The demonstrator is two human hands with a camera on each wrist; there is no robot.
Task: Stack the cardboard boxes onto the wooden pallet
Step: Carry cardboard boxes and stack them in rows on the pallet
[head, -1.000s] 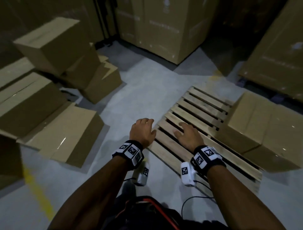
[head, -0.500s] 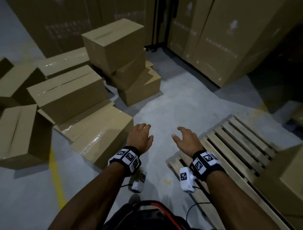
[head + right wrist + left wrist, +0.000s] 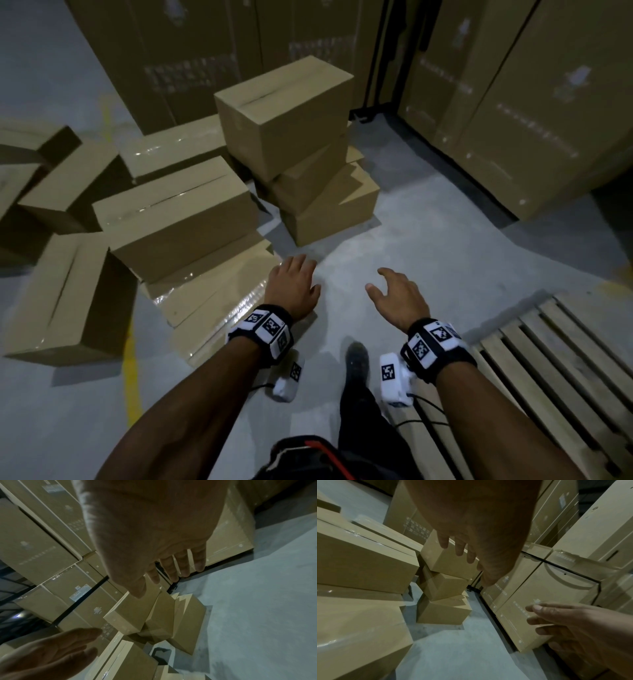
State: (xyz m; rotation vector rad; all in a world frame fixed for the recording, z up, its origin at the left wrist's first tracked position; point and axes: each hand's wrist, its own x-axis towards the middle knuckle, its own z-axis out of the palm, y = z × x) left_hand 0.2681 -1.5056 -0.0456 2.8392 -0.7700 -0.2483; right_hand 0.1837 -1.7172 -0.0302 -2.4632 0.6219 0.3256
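Several brown cardboard boxes lie in a loose heap on the grey floor ahead and to the left. A stack of three stands in the middle, its top box (image 3: 284, 113) (image 3: 448, 559) (image 3: 130, 614) sealed with tape. A long taped box (image 3: 174, 219) rests on a flatter one (image 3: 219, 301) nearer me. The wooden pallet (image 3: 548, 359) shows only its slatted corner at the lower right. My left hand (image 3: 294, 284) (image 3: 471, 534) and right hand (image 3: 394, 294) (image 3: 154, 547) hang in the air in front of me, empty, with relaxed fingers, short of the boxes.
Tall walls of large cartons (image 3: 513, 102) (image 3: 191, 58) close off the back and right. A yellow line (image 3: 132, 370) runs along the floor at the left. My dark shoe (image 3: 356, 356) steps forward between my arms. Bare floor (image 3: 428, 240) lies between the stack and the pallet.
My view has swung left, away from the pallet and the box on it, toward the heap of boxes. Both hands left the pallet slats and now hang over bare floor.
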